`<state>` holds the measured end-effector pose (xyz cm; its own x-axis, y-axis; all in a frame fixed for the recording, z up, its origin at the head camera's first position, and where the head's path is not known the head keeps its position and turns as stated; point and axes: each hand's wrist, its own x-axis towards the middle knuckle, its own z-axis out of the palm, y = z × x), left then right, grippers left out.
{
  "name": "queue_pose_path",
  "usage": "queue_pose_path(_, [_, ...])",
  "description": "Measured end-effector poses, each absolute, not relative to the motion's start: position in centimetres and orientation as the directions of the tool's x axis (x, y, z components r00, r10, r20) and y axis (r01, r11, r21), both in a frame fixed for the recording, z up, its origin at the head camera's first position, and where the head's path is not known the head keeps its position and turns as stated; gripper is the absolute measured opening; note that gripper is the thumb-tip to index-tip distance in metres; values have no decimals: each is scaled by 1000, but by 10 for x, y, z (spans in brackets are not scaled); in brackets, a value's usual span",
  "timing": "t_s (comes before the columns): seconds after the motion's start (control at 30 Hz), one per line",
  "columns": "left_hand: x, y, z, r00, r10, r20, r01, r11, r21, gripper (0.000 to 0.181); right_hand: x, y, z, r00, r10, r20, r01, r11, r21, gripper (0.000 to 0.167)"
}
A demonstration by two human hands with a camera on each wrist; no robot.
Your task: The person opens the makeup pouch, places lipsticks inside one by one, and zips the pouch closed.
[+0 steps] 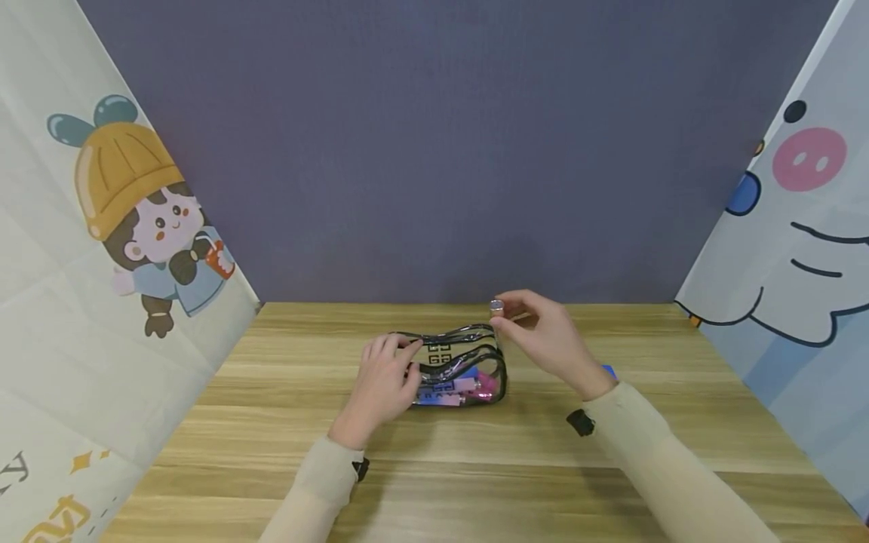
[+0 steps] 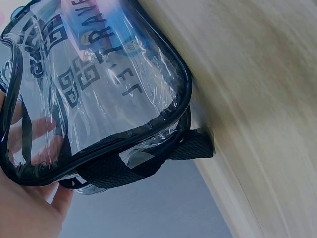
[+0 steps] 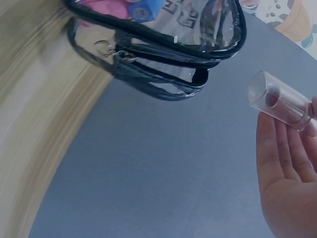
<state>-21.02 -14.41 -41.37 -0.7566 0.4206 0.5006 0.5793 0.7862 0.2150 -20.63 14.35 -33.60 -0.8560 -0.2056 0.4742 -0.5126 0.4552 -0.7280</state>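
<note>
Pinching a little clear tube (image 3: 280, 101) with your right hand (image 1: 543, 332), your left hand (image 1: 383, 377) gripping the see-through bag (image 1: 448, 367), pink and blue things (image 1: 465, 385) inside, wooden table (image 1: 475, 467) underneath.

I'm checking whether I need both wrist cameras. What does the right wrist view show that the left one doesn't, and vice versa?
Only the right wrist view shows the right hand holding a clear tube with something dark inside. Only the left wrist view shows the left hand at the clear pouch and the row of letters printed on it. Both show the pouch, its pink and blue contents, the wooden tabletop and the blue-grey surface.
</note>
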Motion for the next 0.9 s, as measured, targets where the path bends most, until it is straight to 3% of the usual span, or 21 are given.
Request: queue_pose_path(0.9, [-210,-144,-414,-761,415,498,577,784,229,41,-221,122,-338,-880,-201,430,-473,309,-825,34])
